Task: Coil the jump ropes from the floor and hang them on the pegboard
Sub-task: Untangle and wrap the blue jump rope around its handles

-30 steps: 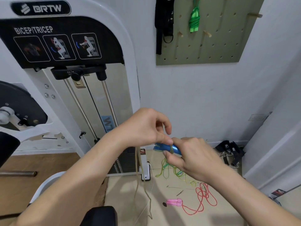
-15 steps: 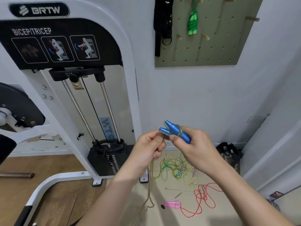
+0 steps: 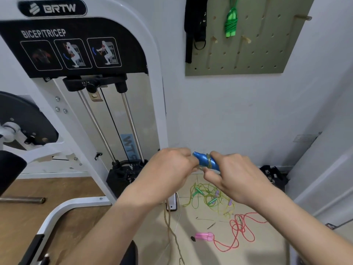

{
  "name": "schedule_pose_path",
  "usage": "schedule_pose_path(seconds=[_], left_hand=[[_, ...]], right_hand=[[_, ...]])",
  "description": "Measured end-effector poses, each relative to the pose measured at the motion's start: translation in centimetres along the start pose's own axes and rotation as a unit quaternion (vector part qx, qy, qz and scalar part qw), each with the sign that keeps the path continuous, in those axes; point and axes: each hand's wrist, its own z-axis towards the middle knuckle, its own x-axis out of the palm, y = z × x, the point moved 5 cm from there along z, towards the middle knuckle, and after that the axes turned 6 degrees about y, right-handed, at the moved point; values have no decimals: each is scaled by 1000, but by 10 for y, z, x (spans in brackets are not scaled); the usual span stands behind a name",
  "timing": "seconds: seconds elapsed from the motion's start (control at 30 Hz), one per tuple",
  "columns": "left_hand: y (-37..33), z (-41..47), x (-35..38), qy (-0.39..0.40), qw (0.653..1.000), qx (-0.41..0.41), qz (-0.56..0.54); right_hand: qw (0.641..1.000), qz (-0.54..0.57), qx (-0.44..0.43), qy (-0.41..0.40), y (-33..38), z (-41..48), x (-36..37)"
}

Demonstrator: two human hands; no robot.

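Right hand has its fingers clamped round the blue handles, held together so they work as a core. The left hand pinches the tan rope right beside them, apparently winding turns on. The slack trails to the floor. A yellow-green rope and a pink-handled rope lie near the floor's wall edge. A green rope already hangs on the pegboard, so probably three to go.
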Motion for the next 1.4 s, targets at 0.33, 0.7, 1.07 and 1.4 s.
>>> schedule_pose_path(seconds=[0.33, 0.7, 1.07, 1.4], left_hand=[[-13, 5, -27, -21, 997, 70, -20], [4, 15, -26, 39, 928, -170, -328], [18, 5, 20, -1, 673, -244, -698], [-8, 0, 43, -46, 829, -253, -496]], right_hand=[[984, -130, -93, 77, 23, -17, -8], [987, -19, -100, 122, 31, -18, 11], [933, 323, -112, 116, 24, -25, -8], [790, 600, 113, 46, -15, -9, 17]])
